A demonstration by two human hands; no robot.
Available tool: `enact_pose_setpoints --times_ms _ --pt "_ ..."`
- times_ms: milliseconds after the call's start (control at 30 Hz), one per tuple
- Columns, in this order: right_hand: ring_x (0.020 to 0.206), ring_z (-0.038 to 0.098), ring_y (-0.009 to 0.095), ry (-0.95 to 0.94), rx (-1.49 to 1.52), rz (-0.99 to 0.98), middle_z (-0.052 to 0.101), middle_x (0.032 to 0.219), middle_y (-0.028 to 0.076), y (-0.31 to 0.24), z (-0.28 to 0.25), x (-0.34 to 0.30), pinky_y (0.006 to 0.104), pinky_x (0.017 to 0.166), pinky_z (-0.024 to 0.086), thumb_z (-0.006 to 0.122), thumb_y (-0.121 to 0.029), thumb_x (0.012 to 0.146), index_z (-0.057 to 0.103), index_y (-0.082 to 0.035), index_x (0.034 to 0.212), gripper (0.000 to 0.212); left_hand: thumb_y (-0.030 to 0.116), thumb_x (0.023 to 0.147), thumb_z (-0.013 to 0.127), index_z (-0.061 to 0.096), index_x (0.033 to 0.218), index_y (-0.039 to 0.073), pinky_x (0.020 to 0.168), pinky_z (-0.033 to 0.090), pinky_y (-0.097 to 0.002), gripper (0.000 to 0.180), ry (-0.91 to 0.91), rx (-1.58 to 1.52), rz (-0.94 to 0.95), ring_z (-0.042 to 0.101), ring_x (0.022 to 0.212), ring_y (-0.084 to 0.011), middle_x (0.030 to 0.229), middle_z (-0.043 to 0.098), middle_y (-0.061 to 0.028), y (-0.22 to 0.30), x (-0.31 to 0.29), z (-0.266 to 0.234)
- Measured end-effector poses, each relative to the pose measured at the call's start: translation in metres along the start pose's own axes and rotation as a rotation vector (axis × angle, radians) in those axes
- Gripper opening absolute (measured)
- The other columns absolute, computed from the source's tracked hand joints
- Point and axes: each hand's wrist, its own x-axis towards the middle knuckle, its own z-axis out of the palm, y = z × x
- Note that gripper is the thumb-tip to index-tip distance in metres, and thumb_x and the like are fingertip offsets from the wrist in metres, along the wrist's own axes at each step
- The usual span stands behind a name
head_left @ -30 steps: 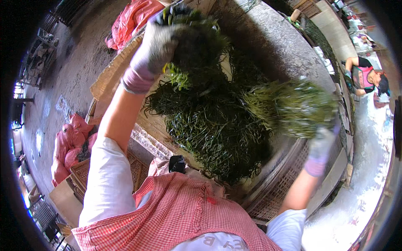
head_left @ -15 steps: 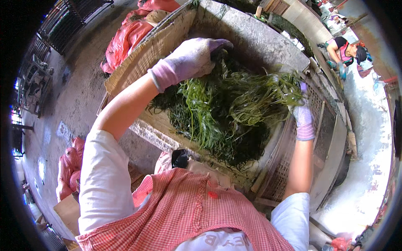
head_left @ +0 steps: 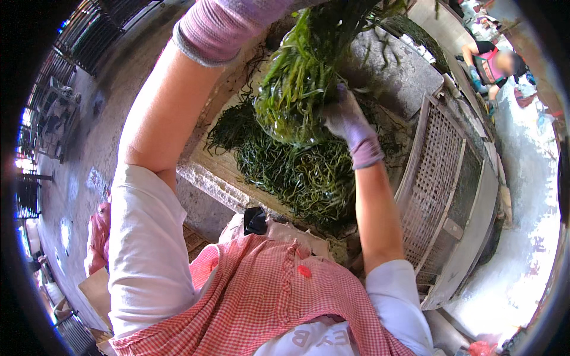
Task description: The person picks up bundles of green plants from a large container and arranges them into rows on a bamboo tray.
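A bunch of wet green seaweed (head_left: 294, 98) hangs stretched upward over a trough (head_left: 217, 191). My left hand (head_left: 246, 21), in a pale purple knit glove, is raised at the upper edge of the picture, closed on the top of the bunch; its fingertips are partly cut off. Lower down, my right hand (head_left: 349, 121), gloved the same way, is closed against the right side of the bunch, some fingers hidden by the strands. Beneath both hands a darker heap of seaweed (head_left: 297, 178) lies in the trough.
To my right leans a slatted, basket-like panel (head_left: 436, 160). Beyond it a person (head_left: 490, 65) works by a pale wet floor (head_left: 522, 160). Red sacks (head_left: 98, 237) and a metal cart (head_left: 56, 113) stand on the left. A black object (head_left: 255, 221) sits at my apron's top.
Both hands have lifted seaweed off the heap. My left hand has risen to the picture's top; my right has moved leftward to the bunch. More of the slatted panel shows.
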Motion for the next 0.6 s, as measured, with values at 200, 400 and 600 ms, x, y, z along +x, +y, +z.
enact_pose_setpoints --times_ms 200,400,600 --pt "0.074 0.06 0.014 0.316 0.346 0.206 0.051 0.121 0.016 0.139 -0.051 -0.069 0.0306 0.078 0.049 0.053 -0.002 0.084 0.041 -0.008 0.125 0.042 0.026 0.092 0.042 0.048 0.124 0.003 0.089 0.044 -0.0359 0.04 -0.789 -0.89 -1.491 0.057 0.097 -0.0171 0.105 0.062 -0.0109 -0.034 -0.218 0.045" --pt "0.083 0.061 0.017 0.368 0.841 0.179 0.057 0.113 0.013 0.211 -0.071 -0.189 0.023 0.073 0.05 0.055 -0.004 0.084 0.05 -0.002 0.114 0.031 0.034 0.09 0.053 0.056 0.12 0.009 0.067 0.053 -0.0303 0.038 -1.873 -0.921 -1.13 0.061 0.069 -0.013 0.093 0.066 -0.0121 0.033 -0.381 -0.038" --pt "0.097 0.059 0.025 0.277 -0.101 0.386 0.054 0.123 0.018 0.127 0.044 -0.131 0.024 0.084 0.047 0.064 -0.004 0.078 0.056 -0.001 0.114 0.037 0.013 0.084 0.064 0.032 0.138 0.008 0.091 0.042 -0.0287 0.063 -0.896 -2.403 -1.71 0.049 0.11 -0.0172 0.127 0.049 -0.0083 0.201 -0.341 -0.06"
